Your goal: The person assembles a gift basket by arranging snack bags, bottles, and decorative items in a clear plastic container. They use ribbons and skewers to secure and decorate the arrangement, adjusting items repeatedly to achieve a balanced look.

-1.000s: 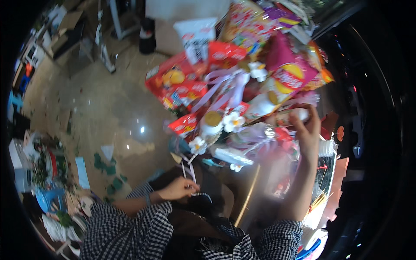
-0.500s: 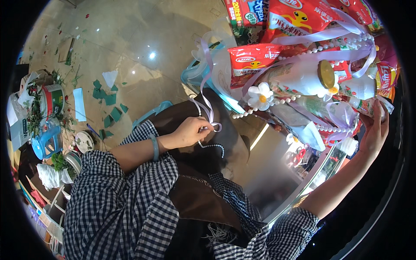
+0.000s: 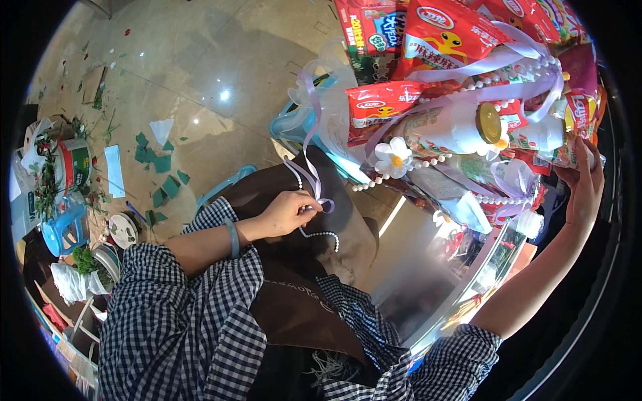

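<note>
Trailing down from the snack bouquet (image 3: 468, 100), the lilac ribbon (image 3: 309, 140) and the white bead string (image 3: 319, 234) ran to the middle of the scene, and that was where the left hand (image 3: 287, 212) had them. Its fingers were curled in narrow, pinching ribbon and beads together just above the brown apron (image 3: 301, 301), a loop of beads hanging loose below the knuckles. Held taut like that, the strand looked ready for tying or winding, as far as one could judge.

Over on the right, the right hand (image 3: 583, 190) was up at the bouquet's far-right edge, palm and fingers pressed flat against the packets, fairly open rather than gripping. It seemed to be steadying the whole bundle so it would not swing while the ribbon was worked.

The bouquet itself filled the upper right: red snack packets (image 3: 441, 33), a white bottle with a gold cap (image 3: 461, 127), a white fabric flower (image 3: 393, 157), more ribbon and pearls draped across.

Further out, the checked sleeves (image 3: 187, 314) came in from the near edge. On the left, the polished floor (image 3: 200, 67) was scattered with green paper scraps (image 3: 157, 164), and beside them stood a blue watering can (image 3: 63, 230).
</note>
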The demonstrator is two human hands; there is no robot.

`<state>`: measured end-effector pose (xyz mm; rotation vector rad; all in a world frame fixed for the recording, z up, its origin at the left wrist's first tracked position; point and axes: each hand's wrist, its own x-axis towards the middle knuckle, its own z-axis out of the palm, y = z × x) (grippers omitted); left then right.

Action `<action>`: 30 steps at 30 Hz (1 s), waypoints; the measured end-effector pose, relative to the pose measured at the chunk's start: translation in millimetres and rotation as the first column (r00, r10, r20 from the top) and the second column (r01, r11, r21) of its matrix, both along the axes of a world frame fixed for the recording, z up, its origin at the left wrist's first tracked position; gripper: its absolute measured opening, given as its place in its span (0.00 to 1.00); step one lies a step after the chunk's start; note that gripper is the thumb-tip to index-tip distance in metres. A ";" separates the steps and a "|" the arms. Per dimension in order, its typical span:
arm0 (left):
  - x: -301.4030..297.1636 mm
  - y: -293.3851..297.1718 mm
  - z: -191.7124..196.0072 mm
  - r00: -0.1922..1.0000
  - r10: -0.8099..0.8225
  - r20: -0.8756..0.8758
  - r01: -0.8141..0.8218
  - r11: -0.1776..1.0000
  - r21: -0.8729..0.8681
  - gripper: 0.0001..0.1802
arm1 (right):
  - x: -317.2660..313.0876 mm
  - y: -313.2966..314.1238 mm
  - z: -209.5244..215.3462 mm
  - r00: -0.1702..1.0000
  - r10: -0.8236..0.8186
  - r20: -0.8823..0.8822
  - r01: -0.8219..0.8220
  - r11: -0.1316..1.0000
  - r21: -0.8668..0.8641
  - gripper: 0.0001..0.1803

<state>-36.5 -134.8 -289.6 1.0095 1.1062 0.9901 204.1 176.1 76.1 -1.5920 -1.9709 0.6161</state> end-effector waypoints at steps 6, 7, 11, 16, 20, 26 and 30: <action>-4.8 7.0 -0.4 0.995 -0.094 -0.041 0.088 0.989 -0.120 0.07 | 37.7 -51.2 41.6 0.978 -0.152 -0.146 0.179 0.965 0.191 0.20; -5.3 7.8 1.9 0.994 -0.111 -0.011 0.108 0.984 -0.139 0.07 | 45.2 -59.5 46.0 0.987 -0.087 -0.137 0.114 0.972 0.205 0.20; -0.3 7.6 7.4 0.971 -0.211 0.113 0.230 0.951 -0.205 0.08 | 58.3 -63.0 25.6 0.961 -0.151 -0.230 0.192 0.966 0.170 0.19; 8.4 1.0 3.6 0.955 -0.248 0.161 0.276 0.944 -0.181 0.09 | 47.7 -51.3 -10.9 0.910 -0.063 -0.410 0.110 0.989 0.094 0.17; 5.7 0.4 0.8 0.955 -0.257 0.149 0.283 0.941 -0.186 0.09 | 43.2 -55.2 -7.3 0.923 0.037 -0.384 0.052 0.974 0.220 0.18; -0.4 -1.7 5.6 0.921 -0.243 0.304 0.319 0.918 -0.235 0.10 | 64.5 -55.8 -3.0 0.879 -0.050 -0.475 0.196 0.945 0.263 0.14; 0.8 0.7 23.3 0.905 -0.311 0.289 0.394 0.871 -0.294 0.10 | 66.9 -51.4 -20.6 0.846 -0.113 -0.521 0.241 0.953 0.184 0.14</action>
